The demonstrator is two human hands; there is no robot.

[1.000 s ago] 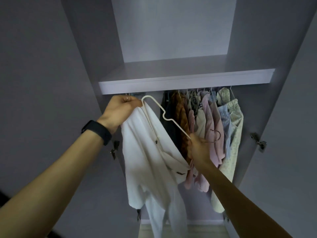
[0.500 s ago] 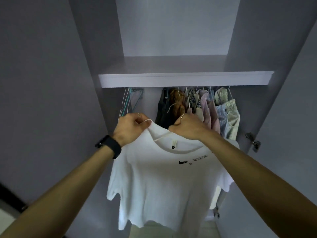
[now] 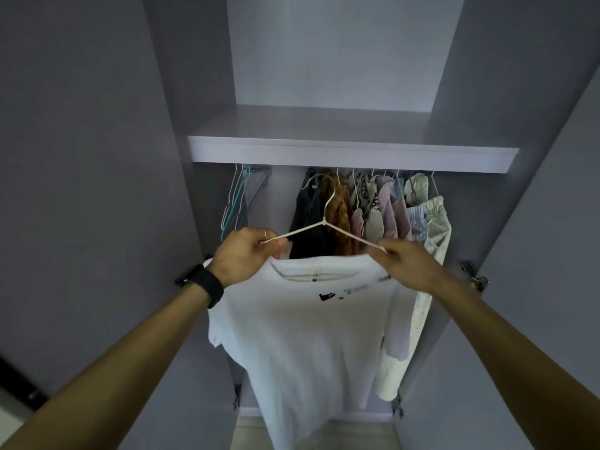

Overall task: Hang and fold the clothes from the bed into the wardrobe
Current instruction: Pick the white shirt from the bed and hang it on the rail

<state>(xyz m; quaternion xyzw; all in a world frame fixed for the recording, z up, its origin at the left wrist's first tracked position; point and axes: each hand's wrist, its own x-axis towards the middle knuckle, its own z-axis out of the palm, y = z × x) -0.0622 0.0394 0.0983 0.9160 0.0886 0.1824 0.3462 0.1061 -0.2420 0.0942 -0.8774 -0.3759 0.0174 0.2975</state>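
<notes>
The open wardrobe (image 3: 97,157) fills the view, with a shelf (image 3: 350,155) across it. Any rail beneath is hidden. A white T-shirt (image 3: 308,345) hangs broadside to the person, in front of the row of hung clothes (image 3: 383,216) and below shelf level. Its hanger (image 3: 324,222) lies with its long axis left to right. The bare arms rise above the collar to a hook that stands midway between the hands.

The left hand (image 3: 246,254) pinches the hanger's left arm at the shirt's shoulder, and the right hand (image 3: 406,261) pinches the right arm. Neither hand is clearly nearer the hook. The free gap lies up and slightly left, between the empty hangers (image 3: 240,203) and the clothes. The hanger probably needs a quarter turn to go edge-on like its neighbours.
</notes>
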